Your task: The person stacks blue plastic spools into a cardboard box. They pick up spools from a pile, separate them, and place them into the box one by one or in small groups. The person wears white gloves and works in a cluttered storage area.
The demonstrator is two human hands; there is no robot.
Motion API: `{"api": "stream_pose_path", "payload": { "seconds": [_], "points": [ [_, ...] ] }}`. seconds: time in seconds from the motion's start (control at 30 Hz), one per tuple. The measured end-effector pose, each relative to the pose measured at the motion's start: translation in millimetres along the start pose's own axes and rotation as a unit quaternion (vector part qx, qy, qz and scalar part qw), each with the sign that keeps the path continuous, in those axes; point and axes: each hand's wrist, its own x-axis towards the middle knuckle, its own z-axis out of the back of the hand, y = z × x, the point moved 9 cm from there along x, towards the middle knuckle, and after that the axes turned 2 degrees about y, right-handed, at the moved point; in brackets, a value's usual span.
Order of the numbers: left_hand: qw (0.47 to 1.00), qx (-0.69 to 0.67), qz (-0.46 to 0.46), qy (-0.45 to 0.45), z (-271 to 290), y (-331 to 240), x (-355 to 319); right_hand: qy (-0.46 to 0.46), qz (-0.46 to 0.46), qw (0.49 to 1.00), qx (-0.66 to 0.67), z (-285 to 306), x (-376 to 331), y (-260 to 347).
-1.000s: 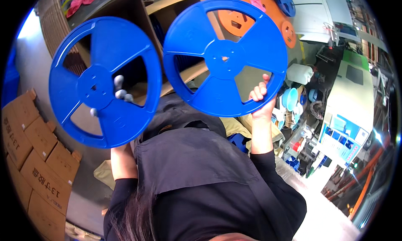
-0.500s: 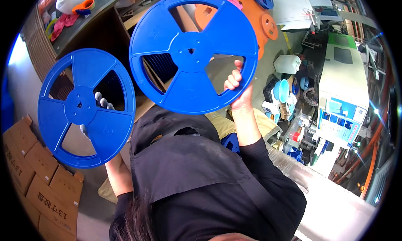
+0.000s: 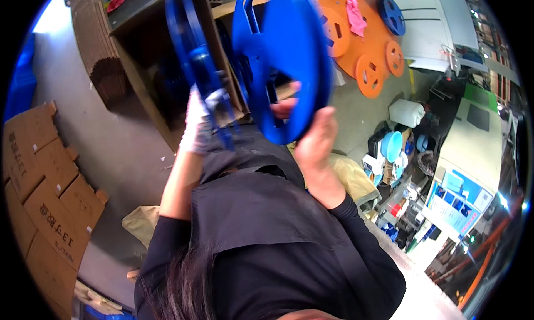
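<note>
My left hand [image 3: 197, 122], in a pale glove, is closed on a blue plastic reel [image 3: 186, 36]. That reel stands nearly edge-on and is smeared by motion, in front of or within the open cardboard box [image 3: 139, 78]; I cannot tell which. A second blue reel [image 3: 283, 36], turned partly sideways, is in my bare right hand [image 3: 317, 136]. The right fingers pass through one of its cut-out openings, with the thumb side outside the rim. More blue reels, dimly seen, lie within the box behind the held ones.
An orange surface [image 3: 356, 39] beyond the box bears orange discs [image 3: 369, 75], a pink cloth [image 3: 355, 14] and another blue reel [image 3: 392, 15]. Stacked cartons [image 3: 61, 209] are at the left. A pale machine [image 3: 470, 131] stands at the right, near a white jug [image 3: 406, 113] and light-blue basins [image 3: 392, 146].
Both reels have turned from facing me to nearly edge-on. The left reel has swung right, up to the box and close to the other. My view has shifted somewhat.
</note>
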Motion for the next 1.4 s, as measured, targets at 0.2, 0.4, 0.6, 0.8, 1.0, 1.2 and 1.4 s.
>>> {"api": "stream_pose_path", "payload": {
  "seconds": [0.2,0.4,0.6,0.8,1.0,1.2,1.4],
  "points": [
    [0.960,-0.181,0.028,0.212,-94.4,18.5,-1.4,0.299,0.134,0.915,-0.234,-134.1,-19.9,12.1],
    [0.882,-0.403,0.084,0.229,-64.4,15.0,-23.6,0.236,0.223,0.892,-0.315,-71.5,-3.4,38.8],
    [0.850,-0.362,0.077,0.375,-63.8,5.1,-22.0,0.026,0.114,0.955,-0.274,30.0,22.2,11.8],
    [0.885,-0.367,0.069,0.279,-46.4,13.0,-18.7,0.069,0.013,0.986,-0.150,15.8,25.9,-42.7],
    [0.927,-0.319,0.053,0.191,-30.8,1.1,-22.3,0.103,-0.098,0.983,-0.116,7.3,22.6,-96.0],
    [0.987,0.072,-0.098,-0.107,81.0,-37.3,-33.4,0.059,-0.303,0.938,-0.160,68.5,-28.6,-179.5],
    [0.928,0.152,-0.068,-0.334,296.0,-23.6,29.6,0.119,-0.368,0.892,-0.233,88.4,-56.0,-248.0]
  ]
}}
